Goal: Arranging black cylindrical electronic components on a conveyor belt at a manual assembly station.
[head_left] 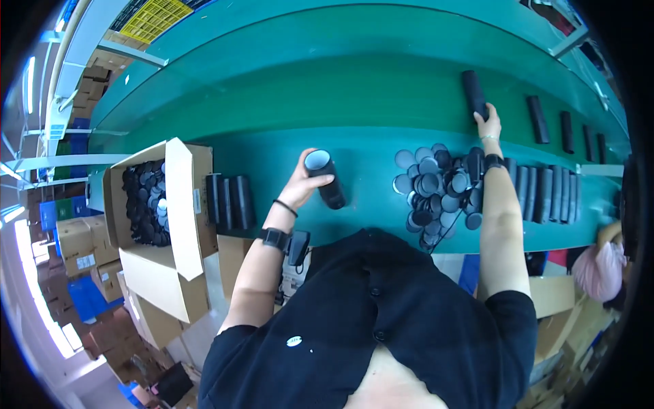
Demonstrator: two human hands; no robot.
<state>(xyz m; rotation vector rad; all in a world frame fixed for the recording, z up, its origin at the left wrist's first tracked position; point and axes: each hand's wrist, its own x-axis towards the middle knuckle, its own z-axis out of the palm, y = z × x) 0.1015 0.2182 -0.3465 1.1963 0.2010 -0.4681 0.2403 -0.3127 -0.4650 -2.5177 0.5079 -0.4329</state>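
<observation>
My left hand (300,185) is wrapped round a black tube (332,193), tilted over the near worktop. Its open upper end shows a pale inside. Stretched out to the far right, my right hand (489,127) grips the near end of another black tube (471,90) at the green belt. Between my arms lies a loose heap of black round discs (429,184), beside my right forearm. Several black tubes (545,194) stand in a row to the right of that forearm.
A cardboard box (185,204) full of black discs (144,204) stands at the left, flaps open. Beside it are several black tubes (229,202). More tubes (537,119) are spaced along the green belt (306,88) at right. Another person's arm (608,233) shows at the right edge.
</observation>
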